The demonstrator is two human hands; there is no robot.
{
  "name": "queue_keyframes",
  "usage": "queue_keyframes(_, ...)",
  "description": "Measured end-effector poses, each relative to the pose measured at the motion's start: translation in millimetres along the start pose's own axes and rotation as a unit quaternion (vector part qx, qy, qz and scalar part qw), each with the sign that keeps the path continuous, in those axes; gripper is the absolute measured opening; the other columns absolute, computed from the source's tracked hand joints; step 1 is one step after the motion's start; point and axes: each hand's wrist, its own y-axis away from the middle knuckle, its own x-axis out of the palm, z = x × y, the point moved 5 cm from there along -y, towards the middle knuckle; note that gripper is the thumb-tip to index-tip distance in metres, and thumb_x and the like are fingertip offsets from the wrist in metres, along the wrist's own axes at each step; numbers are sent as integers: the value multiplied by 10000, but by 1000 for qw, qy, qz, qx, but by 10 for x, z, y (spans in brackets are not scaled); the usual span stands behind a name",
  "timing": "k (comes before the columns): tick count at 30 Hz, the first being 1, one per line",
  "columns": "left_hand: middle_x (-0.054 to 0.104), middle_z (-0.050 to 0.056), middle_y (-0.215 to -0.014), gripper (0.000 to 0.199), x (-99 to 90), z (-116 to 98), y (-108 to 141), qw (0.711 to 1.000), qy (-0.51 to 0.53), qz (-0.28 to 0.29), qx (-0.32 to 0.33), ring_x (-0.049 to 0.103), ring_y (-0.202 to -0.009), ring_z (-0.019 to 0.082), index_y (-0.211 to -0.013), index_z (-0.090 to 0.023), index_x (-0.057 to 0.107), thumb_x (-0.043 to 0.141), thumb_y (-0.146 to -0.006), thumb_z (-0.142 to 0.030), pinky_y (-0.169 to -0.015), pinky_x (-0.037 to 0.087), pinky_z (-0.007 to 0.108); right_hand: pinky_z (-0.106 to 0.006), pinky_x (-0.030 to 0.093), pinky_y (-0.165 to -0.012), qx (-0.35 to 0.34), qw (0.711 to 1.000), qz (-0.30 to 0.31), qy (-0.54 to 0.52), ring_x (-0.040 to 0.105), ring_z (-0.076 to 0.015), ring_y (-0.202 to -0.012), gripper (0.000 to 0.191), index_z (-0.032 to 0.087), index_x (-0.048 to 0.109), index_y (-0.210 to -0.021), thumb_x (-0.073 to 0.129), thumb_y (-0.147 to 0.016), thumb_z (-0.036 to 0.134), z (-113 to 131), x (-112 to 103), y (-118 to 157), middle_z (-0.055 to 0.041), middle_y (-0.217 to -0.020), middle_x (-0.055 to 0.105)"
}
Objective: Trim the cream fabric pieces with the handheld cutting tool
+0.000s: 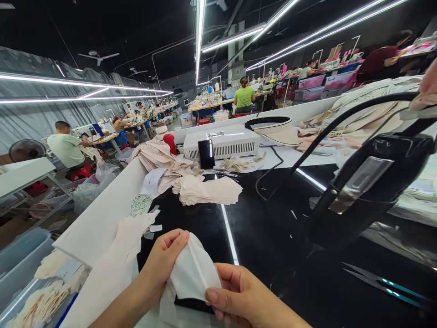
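Between my two hands a white fabric piece (194, 269) with a raised seam down its middle is stretched over the black tabletop. My left hand (167, 255) pinches its upper left edge between thumb and fingers. At the lower right edge my right hand (239, 291) grips it, the thumb on top. Beyond them lies a stack of cream fabric pieces (208, 189). Left of my left hand are pale fabric pieces (119, 250) and a bundle of light green cord (140, 205).
Thread snips (385, 282) lie at the right. A black machine (372, 177) with a thick cable stands there, and another person's hand (428, 86) is above it. Behind the stack are a phone (206, 154), a white vented box (221, 142) and a visor (278, 130).
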Motion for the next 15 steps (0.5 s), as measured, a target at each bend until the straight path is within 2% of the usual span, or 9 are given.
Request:
queue_keyframes(2, 415, -54, -622, 631, 12, -6, 3, 1000, -12, 6, 7, 309, -565, 93, -683, -181, 549, 778, -723, -768, -508, 245, 216, -157, 403, -582, 3, 1000, 6, 8, 491, -55, -582, 525, 154, 784, -832, 1047, -469, 426, 14, 29, 37, 28, -713, 632)
queue_keyframes(5, 413, -49, -614, 649, 62, -37, 42, 999, -39, 24, 18, 298, -569, 98, -666, -181, 549, 763, -717, -792, -504, 230, 224, -199, 476, -779, 0, 999, 40, 16, 600, -108, -723, 506, 169, 801, -897, 1008, -558, 482, 25, 128, 113, 7, -774, 667)
queue_keyframes(7, 422, -41, -611, 647, 106, -76, 87, 997, -60, 40, 24, 305, -574, 102, -644, -178, 549, 762, -724, -784, -507, 231, 233, -255, 476, -898, -28, 997, 71, 11, 652, -154, -803, 491, 177, 800, -913, 976, -609, 521, 31, 193, 139, -4, -780, 688)
queue_keyframes(9, 424, -35, -608, 639, 154, -125, 133, 993, -92, 61, 35, 311, -576, 106, -630, -177, 546, 736, -761, -773, -515, 237, 242, -304, 467, -947, -63, 995, 76, -3, 675, -188, -846, 499, 182, 792, -951, 949, -647, 545, 30, 204, 127, -18, -811, 706)
queue_keyframes(12, 434, -25, -617, 613, 219, -187, 187, 983, -141, 100, 62, 322, -583, 116, -645, -178, 556, 656, -840, -750, -527, 246, 254, -342, 485, -915, -99, 994, 32, -16, 686, -227, -881, 562, 187, 771, -1036, 934, -658, 569, 32, 132, 64, -42, -858, 723)
queue_keyframes(15, 459, -15, -642, 560, 232, -201, 211, 976, -164, 124, 74, 340, -602, 125, -680, -173, 601, 627, -884, -693, -543, 258, 257, -329, 501, -892, -118, 991, -46, -38, 682, -217, -891, 558, 198, 764, -1053, 947, -653, 541, 70, 22, 26, -36, -847, 722)
